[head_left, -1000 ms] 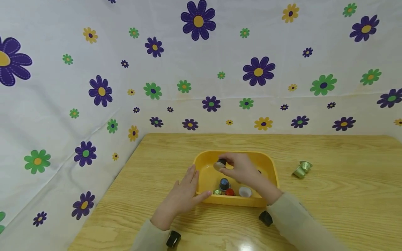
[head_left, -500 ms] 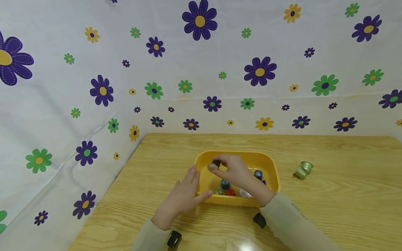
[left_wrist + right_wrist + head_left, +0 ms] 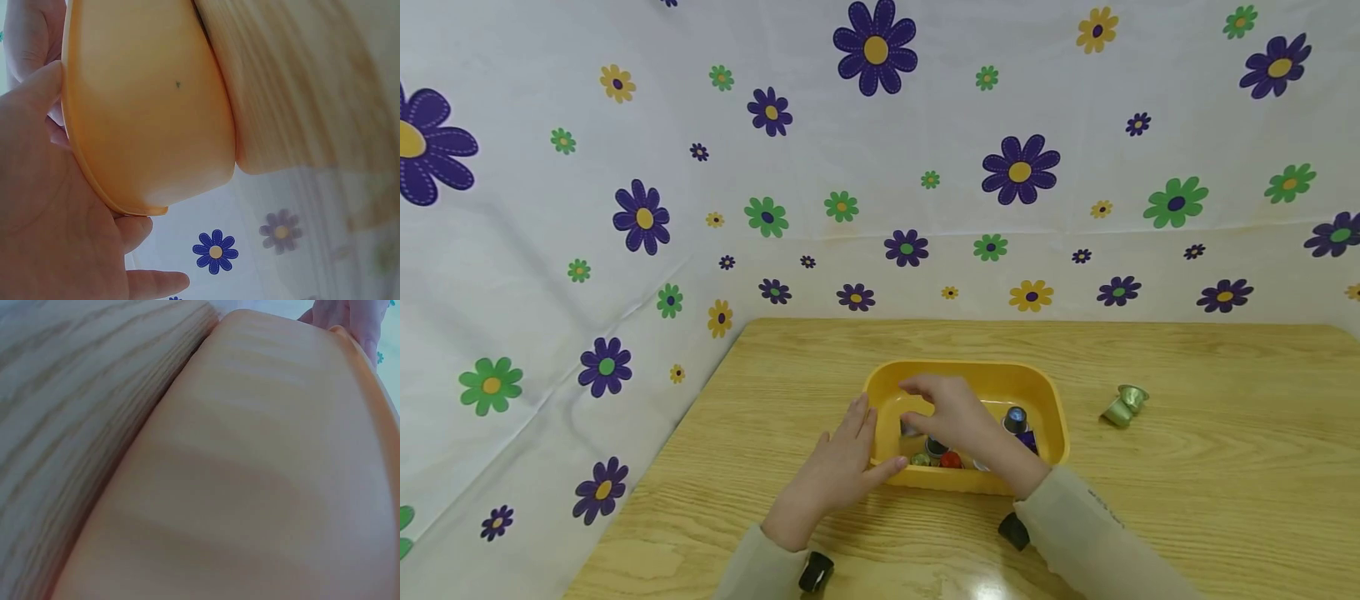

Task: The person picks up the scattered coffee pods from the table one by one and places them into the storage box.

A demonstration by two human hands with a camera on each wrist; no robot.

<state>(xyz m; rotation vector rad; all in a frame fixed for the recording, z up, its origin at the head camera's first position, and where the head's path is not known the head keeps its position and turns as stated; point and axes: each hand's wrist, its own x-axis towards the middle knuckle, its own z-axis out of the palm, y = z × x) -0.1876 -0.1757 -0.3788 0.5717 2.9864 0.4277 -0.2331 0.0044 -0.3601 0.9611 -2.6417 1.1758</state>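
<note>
My left hand (image 3: 833,462) rests with straight fingers against the left end of a yellow plastic tray (image 3: 1057,408), its thumb over the near rim. The left wrist view shows that hand (image 3: 56,206) against the tray's outer wall (image 3: 156,112). Over the tray's inside, my right hand (image 3: 958,417) has thumb and fingers apart with nothing between them. Just below its thumb lies a coffee capsule (image 3: 910,428), partly hidden. Nearby in the tray are a dark capsule (image 3: 936,448), a red capsule (image 3: 951,460) and a green capsule (image 3: 921,459). A blue-topped capsule (image 3: 1016,419) stands by a purple capsule (image 3: 1027,440) at the right.
Two light green capsules (image 3: 1118,412) lie touching on the wooden table (image 3: 1225,467), right of the tray. Small black pieces (image 3: 816,572) show beside both sleeves. Behind the table hangs a white cloth (image 3: 820,150) printed with flowers. The right wrist view mostly shows the tray's side (image 3: 219,469).
The right hand moved left with a dark capsule, then let go of it inside the tray's left part. Its fingers are now spread apart. The left hand has stayed in place.
</note>
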